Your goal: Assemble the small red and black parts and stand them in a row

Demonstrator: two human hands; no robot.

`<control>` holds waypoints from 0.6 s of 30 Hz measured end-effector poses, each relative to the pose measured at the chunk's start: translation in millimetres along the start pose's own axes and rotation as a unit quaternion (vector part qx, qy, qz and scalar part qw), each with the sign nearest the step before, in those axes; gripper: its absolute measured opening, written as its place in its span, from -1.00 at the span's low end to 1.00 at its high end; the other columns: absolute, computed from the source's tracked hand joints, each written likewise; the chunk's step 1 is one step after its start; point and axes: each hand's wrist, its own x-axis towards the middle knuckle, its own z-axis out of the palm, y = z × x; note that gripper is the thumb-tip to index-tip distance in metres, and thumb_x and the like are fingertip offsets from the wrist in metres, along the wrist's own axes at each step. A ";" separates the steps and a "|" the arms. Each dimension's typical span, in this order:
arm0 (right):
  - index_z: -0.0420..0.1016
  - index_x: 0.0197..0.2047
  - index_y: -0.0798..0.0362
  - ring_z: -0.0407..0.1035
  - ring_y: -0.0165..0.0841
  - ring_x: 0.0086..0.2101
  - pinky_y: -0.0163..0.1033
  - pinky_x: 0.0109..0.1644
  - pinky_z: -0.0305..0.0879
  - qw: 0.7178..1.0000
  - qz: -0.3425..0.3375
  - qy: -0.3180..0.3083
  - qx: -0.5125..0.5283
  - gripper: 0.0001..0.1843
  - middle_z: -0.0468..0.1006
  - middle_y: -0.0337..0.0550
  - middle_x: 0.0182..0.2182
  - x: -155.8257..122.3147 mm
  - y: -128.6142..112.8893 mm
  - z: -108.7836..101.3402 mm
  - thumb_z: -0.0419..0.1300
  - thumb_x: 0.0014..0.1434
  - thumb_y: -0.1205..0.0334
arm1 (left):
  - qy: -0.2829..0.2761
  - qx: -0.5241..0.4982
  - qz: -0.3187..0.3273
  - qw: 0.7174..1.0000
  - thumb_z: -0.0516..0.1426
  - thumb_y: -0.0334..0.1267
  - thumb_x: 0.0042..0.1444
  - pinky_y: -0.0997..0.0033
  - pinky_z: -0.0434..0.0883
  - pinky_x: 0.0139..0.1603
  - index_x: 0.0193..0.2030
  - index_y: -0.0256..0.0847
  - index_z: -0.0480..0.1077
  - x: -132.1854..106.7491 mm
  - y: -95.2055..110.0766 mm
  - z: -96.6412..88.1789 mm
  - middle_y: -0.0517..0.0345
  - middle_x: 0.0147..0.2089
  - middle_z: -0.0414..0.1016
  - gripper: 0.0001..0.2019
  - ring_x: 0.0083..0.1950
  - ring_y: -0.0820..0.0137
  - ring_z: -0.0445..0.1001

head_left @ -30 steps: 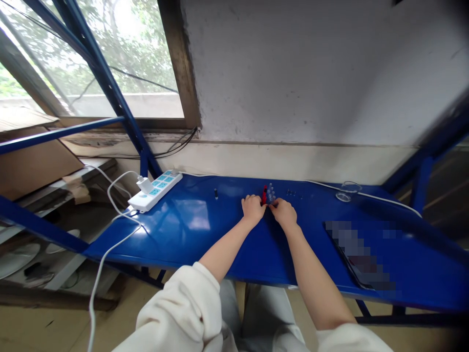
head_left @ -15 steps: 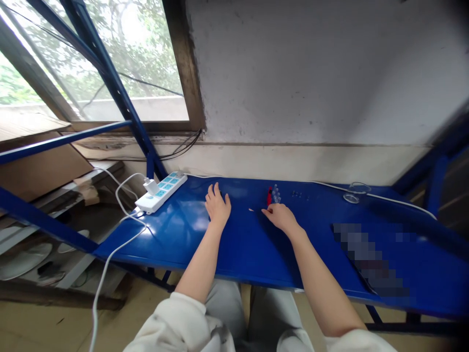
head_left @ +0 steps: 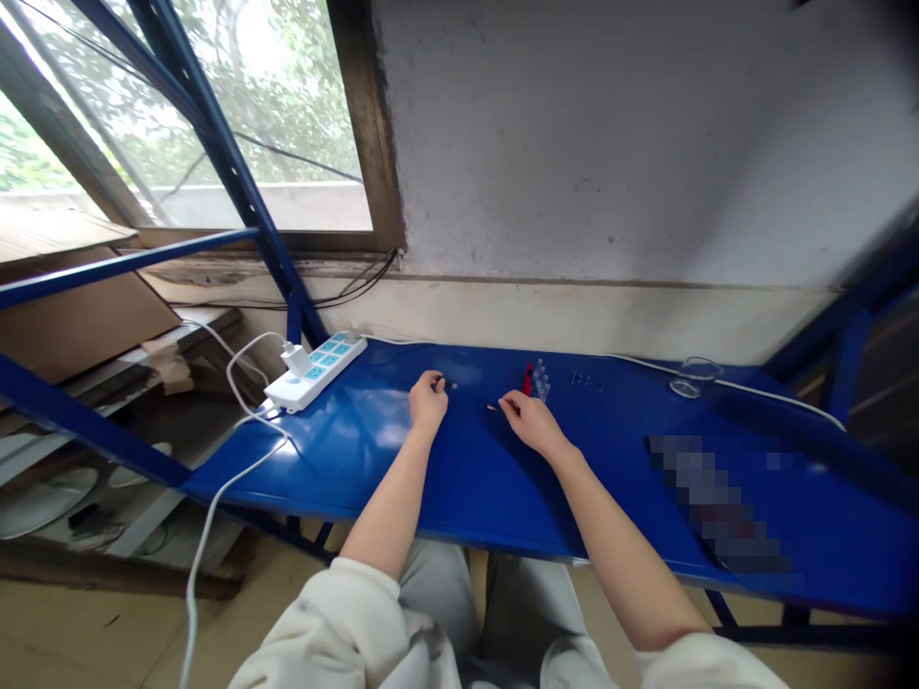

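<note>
My left hand [head_left: 429,403] is closed over the blue table [head_left: 474,478], its fingers pinching a small dark stick-like piece [head_left: 451,385] with a pale end; its exact kind is too small to tell. To the right, my right hand [head_left: 529,421] has thumb and fingertips pressed together. Just left of those fingertips lies a tiny pale pointed piece [head_left: 492,408]; whether they touch it, I cannot tell. Behind the right hand stand a narrow red object [head_left: 528,377] and a cluster of small clear plastic pieces [head_left: 542,383]. More tiny clear pieces [head_left: 587,382] lie farther right.
A white power strip [head_left: 316,371] with a plugged-in adapter sits at the table's left end, its cable looping down. Clear round dishes [head_left: 686,387] rest at the back right by a white cable. A pixelated flat item [head_left: 707,498] lies front right. Blue frame posts flank the table.
My left hand has gone from spread fingers to a closed grip on the small dark piece. My right hand has shifted left, towards the tiny pale piece.
</note>
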 end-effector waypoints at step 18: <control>0.22 -0.47 0.03 0.18 -0.47 -0.65 -0.36 -0.53 0.13 0.949 0.052 0.063 0.305 -0.57 0.28 -0.34 -0.71 7.1 -3.7 13.9 -0.11 0.11 -0.17 | -0.254 -0.311 0.006 0.916 0.12 -0.22 -0.03 0.57 0.24 -0.58 -0.20 -0.31 0.33 -22.4 31.2 9.8 0.15 -0.41 0.46 -0.74 -0.61 0.53 0.41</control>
